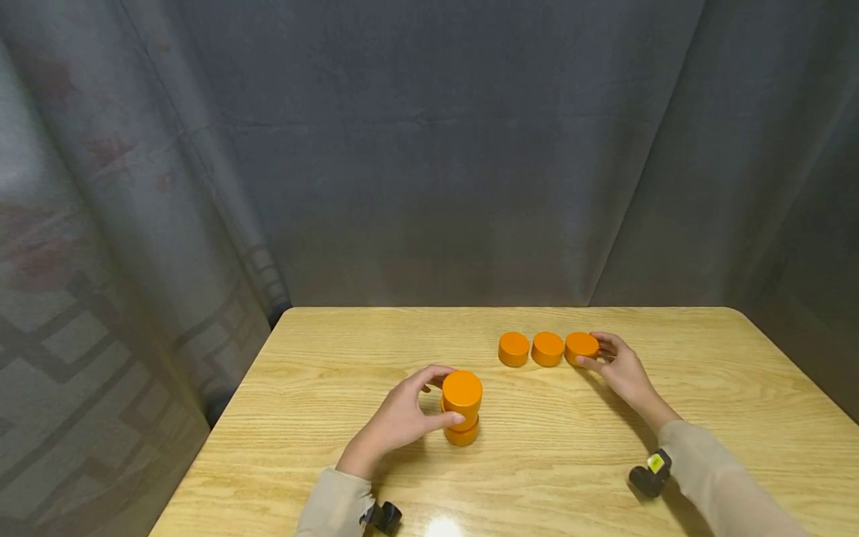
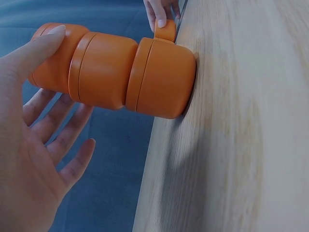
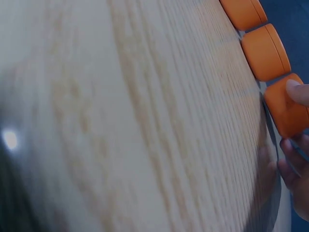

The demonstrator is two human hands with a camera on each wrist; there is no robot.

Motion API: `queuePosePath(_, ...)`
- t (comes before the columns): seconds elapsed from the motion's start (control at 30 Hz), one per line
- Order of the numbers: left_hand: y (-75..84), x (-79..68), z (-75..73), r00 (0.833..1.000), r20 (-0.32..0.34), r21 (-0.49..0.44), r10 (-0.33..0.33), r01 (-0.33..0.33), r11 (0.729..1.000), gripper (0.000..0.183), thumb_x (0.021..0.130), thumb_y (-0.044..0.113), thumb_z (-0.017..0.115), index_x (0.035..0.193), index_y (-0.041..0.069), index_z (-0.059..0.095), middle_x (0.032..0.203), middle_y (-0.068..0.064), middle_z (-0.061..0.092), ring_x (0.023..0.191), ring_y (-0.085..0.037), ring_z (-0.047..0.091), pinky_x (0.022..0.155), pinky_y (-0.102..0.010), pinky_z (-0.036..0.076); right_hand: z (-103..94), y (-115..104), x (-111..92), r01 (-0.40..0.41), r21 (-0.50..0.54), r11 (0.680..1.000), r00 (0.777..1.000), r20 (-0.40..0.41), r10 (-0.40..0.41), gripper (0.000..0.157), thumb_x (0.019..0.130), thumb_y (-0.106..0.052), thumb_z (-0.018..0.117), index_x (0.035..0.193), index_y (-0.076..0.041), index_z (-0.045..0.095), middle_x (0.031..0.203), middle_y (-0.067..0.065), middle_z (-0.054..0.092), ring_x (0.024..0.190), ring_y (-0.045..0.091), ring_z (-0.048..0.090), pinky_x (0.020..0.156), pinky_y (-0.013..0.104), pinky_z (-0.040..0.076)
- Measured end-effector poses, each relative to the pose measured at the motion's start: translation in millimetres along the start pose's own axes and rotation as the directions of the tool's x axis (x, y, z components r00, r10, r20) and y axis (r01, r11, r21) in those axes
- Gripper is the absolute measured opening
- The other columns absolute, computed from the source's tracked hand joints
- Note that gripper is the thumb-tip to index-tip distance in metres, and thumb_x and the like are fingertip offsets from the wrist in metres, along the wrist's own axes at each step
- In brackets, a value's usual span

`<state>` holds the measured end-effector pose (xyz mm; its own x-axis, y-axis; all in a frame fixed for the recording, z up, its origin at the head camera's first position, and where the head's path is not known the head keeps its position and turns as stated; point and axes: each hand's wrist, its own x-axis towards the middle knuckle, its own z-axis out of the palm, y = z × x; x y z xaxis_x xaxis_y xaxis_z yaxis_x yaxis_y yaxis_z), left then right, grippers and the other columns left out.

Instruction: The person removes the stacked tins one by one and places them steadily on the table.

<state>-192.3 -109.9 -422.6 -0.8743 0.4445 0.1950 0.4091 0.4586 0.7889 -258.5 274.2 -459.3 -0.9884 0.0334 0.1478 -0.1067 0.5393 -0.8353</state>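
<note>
On a pale wood-grained table (image 1: 537, 477), the person's left hand (image 1: 403, 418) holds the top jar (image 1: 461, 389) of an orange stack, which stands left of and nearer than a row of three more orange jars. From the head, the top jar covers most of what is under it. The left wrist view shows the stack side-on as three: top jar, middle jar (image 2: 102, 70) and bottom jar (image 2: 161, 79), each with a thin seam round it. The left grip is partly spread, the thumb pressed on one side of the top jar and fingers on the other, the little finger standing free of it.

At the far side of the table, the right hand (image 1: 624, 377) has hold of the row's right-end jar (image 1: 581, 347), its grip spread only to the jar's width. The right wrist view shows the thumb on that jar and fingertips below; whether its base sits flat on the table is hard to tell there. Just left of it stand the row's centre jar (image 1: 548, 349) and left-end jar (image 1: 513, 349), the latter cut by the right wrist view's edge but whole from the head. Only the head view shows both pale sleeves (image 1: 718, 470) and the grey curtain (image 1: 429, 164) hanging beyond the table's full far edge.
</note>
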Motion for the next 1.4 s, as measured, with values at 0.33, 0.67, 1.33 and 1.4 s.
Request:
queuePosePath(0.33,0.7,-0.1,-0.3,1.0,0.0,0.002,-0.007,0.007,1.0,0.061,0.082,0.042,0.08,0.136,0.028,0.056,0.127,0.016,0.059,0.111,-0.011,0.054,0.099,-0.043,0.044,-1.3,2.0,1.2,-0.009,0.007,1.0,1.0,0.026,0.009,0.069,0.094,-0.014,0.07,0.143,0.015,0.032,0.138,0.039,0.043,0.125,0.053,0.044,0.105,0.058,0.037)
queuePosePath(0.67,0.6,-0.4,-1.1,1.0,0.007,0.016,-0.005,0.005,1.0,0.062,0.083,0.042,0.08,0.137,0.027,0.055,0.128,0.015,0.058,0.112,-0.012,0.054,0.099,-0.043,0.045,-2.4,6.9,1.8,-0.005,0.01,1.0,0.999,0.043,0.005,0.07,0.093,-0.015,0.071,0.141,0.016,0.032,0.136,0.039,0.043,0.126,0.052,0.043,0.107,0.059,0.034)
queuePosePath(1.33,0.4,-0.2,-1.7,1.0,0.011,0.038,0.023,-0.024,0.999,0.064,0.083,0.044,0.079,0.139,0.027,0.052,0.13,0.015,0.057,0.112,-0.011,0.054,0.099,-0.041,0.045,-9.3,2.7,-5.0,0.037,0.026,0.999,0.999,-0.032,-0.036,0.071,0.092,-0.013,0.072,0.144,0.013,0.032,0.14,0.035,0.04,0.125,0.049,0.041,0.105,0.061,0.034)
queuePosePath(1.4,0.7,-0.2,-2.0,1.0,0.012,0.041,0.027,-0.027,0.999,0.064,0.084,0.044,0.079,0.139,0.027,0.052,0.13,0.015,0.057,0.112,-0.011,0.054,0.099,-0.041,0.045,-10.0,0.1,-6.3,0.046,0.021,0.999,0.997,-0.067,-0.044,0.069,0.093,-0.013,0.071,0.144,0.012,0.033,0.139,0.034,0.042,0.124,0.048,0.042,0.104,0.06,0.036)
